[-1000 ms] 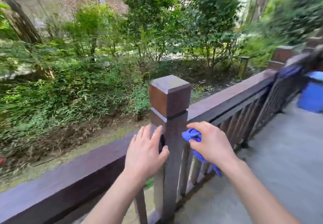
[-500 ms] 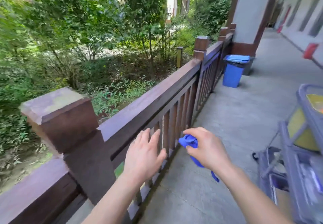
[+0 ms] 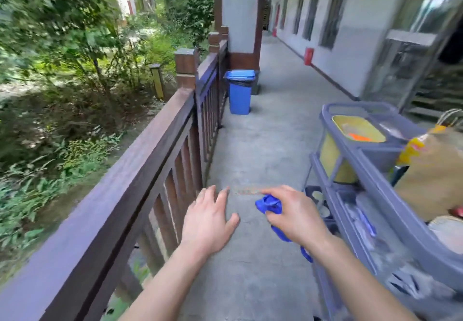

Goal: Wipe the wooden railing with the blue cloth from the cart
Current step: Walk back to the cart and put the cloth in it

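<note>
The right hand [image 3: 295, 216] is closed around the blue cloth [image 3: 269, 205], which is bunched in the fist, with one end coming out in front of the fingers and a tail hanging down under the wrist. A bunched grip like this keeps the cloth from slipping, but I think it must be spread a little before it can wipe well. The hand is over the concrete floor [image 3: 263, 145], between the railing [image 3: 140, 160] and the cart [image 3: 375, 195], and the cloth touches neither of them.

The left hand [image 3: 208, 223] is empty, palm down, with the fingers spread. It hovers just beside the railing's slats, perhaps ready to rest on the wood for support.

The railing runs along the left edge of the floor toward a post [image 3: 185, 67] and a blue bin [image 3: 240, 92]. The cart stands at the right edge, with a yellow bucket [image 3: 350, 142] in its top shelf.

In my judgement the cloth is not in contact with the wood now, so wiping needs the right hand to go left, onto the top rail.
</note>
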`<move>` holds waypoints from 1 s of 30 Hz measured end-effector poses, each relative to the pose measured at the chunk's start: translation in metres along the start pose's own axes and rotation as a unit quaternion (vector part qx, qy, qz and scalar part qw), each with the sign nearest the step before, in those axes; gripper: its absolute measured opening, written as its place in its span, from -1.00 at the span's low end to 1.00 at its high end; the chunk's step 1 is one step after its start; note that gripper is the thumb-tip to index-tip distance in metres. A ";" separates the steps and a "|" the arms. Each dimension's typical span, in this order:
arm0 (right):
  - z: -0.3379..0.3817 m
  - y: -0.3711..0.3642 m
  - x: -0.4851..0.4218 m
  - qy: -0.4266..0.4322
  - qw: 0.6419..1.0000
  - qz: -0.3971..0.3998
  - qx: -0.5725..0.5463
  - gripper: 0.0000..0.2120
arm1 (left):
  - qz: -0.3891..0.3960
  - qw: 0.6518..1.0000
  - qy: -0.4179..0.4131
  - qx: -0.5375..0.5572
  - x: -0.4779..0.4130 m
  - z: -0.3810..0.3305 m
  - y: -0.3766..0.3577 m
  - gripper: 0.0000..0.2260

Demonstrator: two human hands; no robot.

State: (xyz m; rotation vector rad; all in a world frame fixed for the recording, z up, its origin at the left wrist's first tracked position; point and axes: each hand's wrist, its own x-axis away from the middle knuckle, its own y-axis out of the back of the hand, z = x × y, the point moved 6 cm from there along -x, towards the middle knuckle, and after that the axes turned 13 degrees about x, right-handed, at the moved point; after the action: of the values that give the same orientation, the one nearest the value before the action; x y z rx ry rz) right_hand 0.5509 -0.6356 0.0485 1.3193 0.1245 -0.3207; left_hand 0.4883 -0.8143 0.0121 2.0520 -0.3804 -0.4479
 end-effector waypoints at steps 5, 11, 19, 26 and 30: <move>-0.048 -0.002 -0.037 -0.085 0.996 -0.013 0.014 -0.57 | 0.039 0.998 -0.056 -0.001 -0.071 -0.007 -0.021 -0.36; -0.112 -0.013 -0.078 -0.154 0.988 -0.028 0.011 -0.58 | 0.062 0.993 -0.098 0.024 -0.156 -0.022 -0.054 -0.45; -0.226 -0.029 -0.159 -0.224 0.973 -0.059 0.003 -0.61 | 0.088 0.985 -0.145 0.022 -0.300 -0.068 -0.119 -0.45; -0.327 -0.026 -0.238 -0.273 0.960 -0.065 0.020 -0.61 | 0.113 0.978 -0.175 0.024 -0.419 -0.122 -0.176 -0.46; -0.370 -0.023 -0.269 -0.297 0.952 -0.062 0.033 -0.59 | 0.125 0.970 -0.204 0.038 -0.476 -0.152 -0.203 -0.46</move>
State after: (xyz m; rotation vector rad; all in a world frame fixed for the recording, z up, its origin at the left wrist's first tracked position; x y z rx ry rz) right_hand 0.3218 -0.2406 0.0069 1.2322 -0.3151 -0.8205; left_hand 0.1551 -0.3915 -0.0185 1.9442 -0.9043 -0.7094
